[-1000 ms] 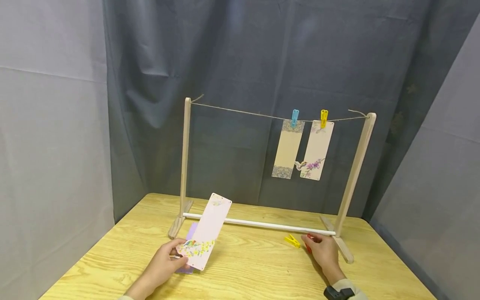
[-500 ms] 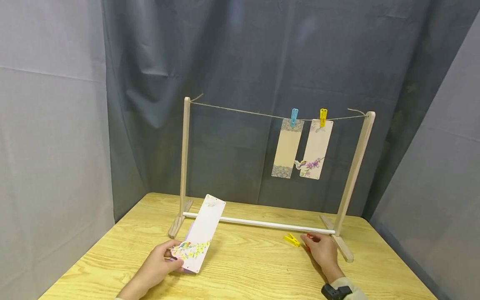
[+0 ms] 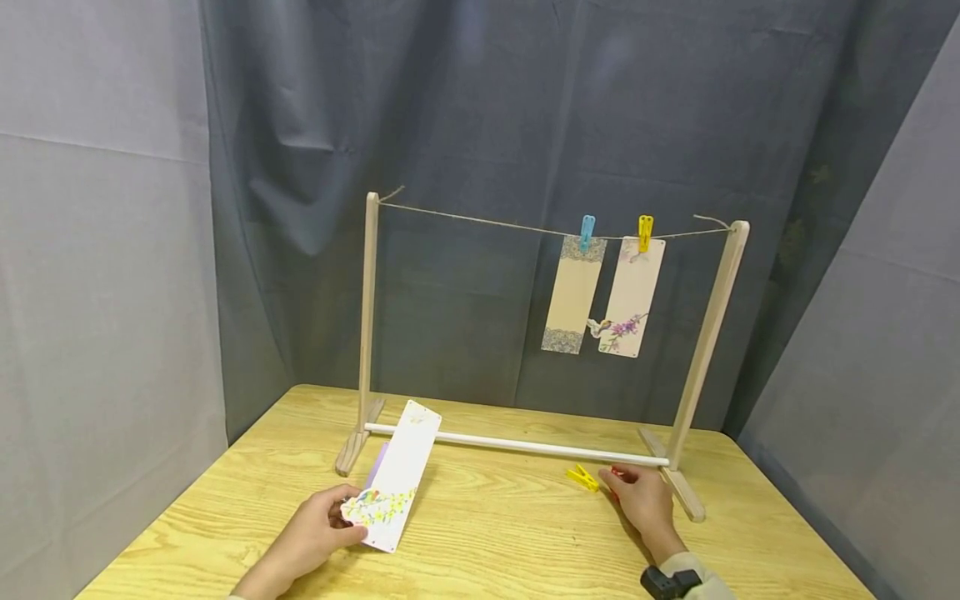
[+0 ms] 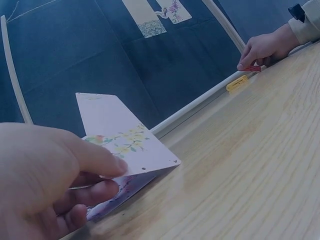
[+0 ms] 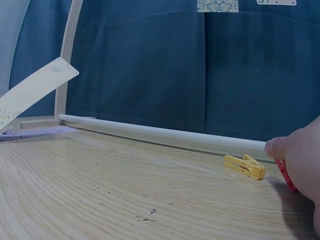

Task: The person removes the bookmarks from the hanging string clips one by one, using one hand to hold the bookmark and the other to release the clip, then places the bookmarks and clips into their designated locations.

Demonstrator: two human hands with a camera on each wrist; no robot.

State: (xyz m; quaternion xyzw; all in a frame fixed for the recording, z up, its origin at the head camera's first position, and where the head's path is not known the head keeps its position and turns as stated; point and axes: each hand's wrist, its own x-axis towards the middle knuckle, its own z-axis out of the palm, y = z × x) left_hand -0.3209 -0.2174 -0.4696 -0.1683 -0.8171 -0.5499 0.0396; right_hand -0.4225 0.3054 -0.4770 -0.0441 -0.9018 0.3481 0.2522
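My left hand [image 3: 311, 533] pinches the lower left edge of a white bookmark [image 3: 405, 454] printed with yellow blossoms and a bird. The bookmark is tilted up off the table, over a purple bookmark [image 4: 127, 192] that lies flat and is mostly covered. At the right, my right hand [image 3: 645, 504] pinches a red clothespin [image 5: 285, 175], largely hidden behind the fingers. Just left of those fingertips a yellow clothespin [image 3: 582, 477] lies on the table. On the string hang a beige lace-patterned bookmark [image 3: 573, 296] under a blue clothespin [image 3: 587, 233] and a floral one [image 3: 632, 297] under another yellow clothespin [image 3: 645, 233].
A wooden stand with a left post [image 3: 368, 308] and a right post [image 3: 708, 342] carries the string [image 3: 480, 218]. Its white bar [image 3: 525, 447] runs low along the back of the wooden table [image 3: 487, 542]. Grey curtains [image 3: 450, 317] enclose the area.
My left hand has brought the white blossom bookmark slightly left and lower, tilting its top down toward the table. My right hand stays at the red clothespin.
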